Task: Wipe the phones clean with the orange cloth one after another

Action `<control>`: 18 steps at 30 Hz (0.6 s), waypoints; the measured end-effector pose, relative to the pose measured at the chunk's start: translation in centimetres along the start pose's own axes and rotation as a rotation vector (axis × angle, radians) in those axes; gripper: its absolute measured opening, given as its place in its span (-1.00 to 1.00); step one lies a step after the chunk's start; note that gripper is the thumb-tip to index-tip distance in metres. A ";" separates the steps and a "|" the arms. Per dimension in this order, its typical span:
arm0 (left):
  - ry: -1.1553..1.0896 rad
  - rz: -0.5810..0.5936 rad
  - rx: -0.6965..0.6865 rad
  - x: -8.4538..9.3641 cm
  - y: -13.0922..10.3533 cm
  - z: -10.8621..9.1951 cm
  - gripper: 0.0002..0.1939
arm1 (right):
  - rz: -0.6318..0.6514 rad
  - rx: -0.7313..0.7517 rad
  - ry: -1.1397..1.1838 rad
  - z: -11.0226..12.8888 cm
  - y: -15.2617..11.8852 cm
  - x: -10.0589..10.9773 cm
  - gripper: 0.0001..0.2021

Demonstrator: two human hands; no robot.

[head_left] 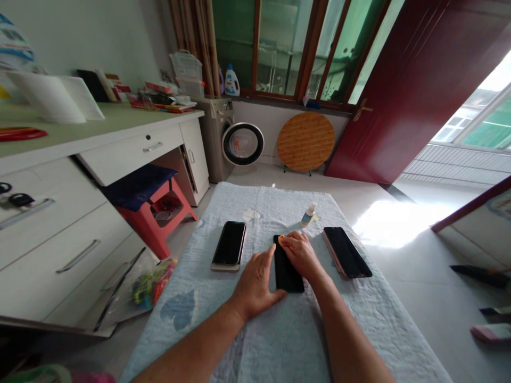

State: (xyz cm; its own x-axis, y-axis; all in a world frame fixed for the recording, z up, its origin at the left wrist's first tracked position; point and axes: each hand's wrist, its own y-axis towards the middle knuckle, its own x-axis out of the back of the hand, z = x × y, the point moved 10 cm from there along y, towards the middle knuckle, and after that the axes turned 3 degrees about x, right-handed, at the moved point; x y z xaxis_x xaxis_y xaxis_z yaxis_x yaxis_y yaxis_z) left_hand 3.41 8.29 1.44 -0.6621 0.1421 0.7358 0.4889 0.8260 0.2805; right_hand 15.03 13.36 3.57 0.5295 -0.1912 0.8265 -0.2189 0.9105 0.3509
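A black smartphone [289,274] lies flat, screen up, on the cloth-covered table between my hands. My left hand [255,282] steadies it, with the fingers along its left edge and the thumb near its bottom end. In my right hand [300,252] a small orange wiping pad [281,241], mostly hidden by the fingers, is pressed on the phone's top end. A second dark-screened phone [230,243] rests to the left, and a third phone [348,252] to the right. Beyond my right hand stands a small spray bottle [307,215] with a blue label.
A pale blue quilted cloth [263,205] covers the table. A red stool [159,213] and white drawers [72,255] flank it on the left. Farther off are a washing machine with its door open [242,143], a round wooden tabletop [306,141] and a dark red door [383,101].
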 end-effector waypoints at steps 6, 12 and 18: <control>-0.049 -0.024 -0.010 0.2 -0.1 0.1 0.24 | 0.194 0.087 0.121 2.1 -0.3 -0.9 -0.75; -0.048 -0.043 -0.032 0.3 -0.1 0.0 0.25 | 0.183 0.064 0.033 2.6 -0.2 -1.5 -0.72; -0.036 -0.058 -0.030 0.2 -0.2 -0.1 0.24 | 0.073 -0.040 -0.200 2.0 0.5 -1.3 -0.76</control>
State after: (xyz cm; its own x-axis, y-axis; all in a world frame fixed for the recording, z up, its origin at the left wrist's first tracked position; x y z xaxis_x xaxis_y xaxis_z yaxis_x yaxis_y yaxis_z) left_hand 3.20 8.17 1.61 -0.7095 0.1140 0.6954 0.4656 0.8165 0.3412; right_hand 12.61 13.31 3.57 0.3398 -0.1898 0.9212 -0.2157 0.9376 0.2727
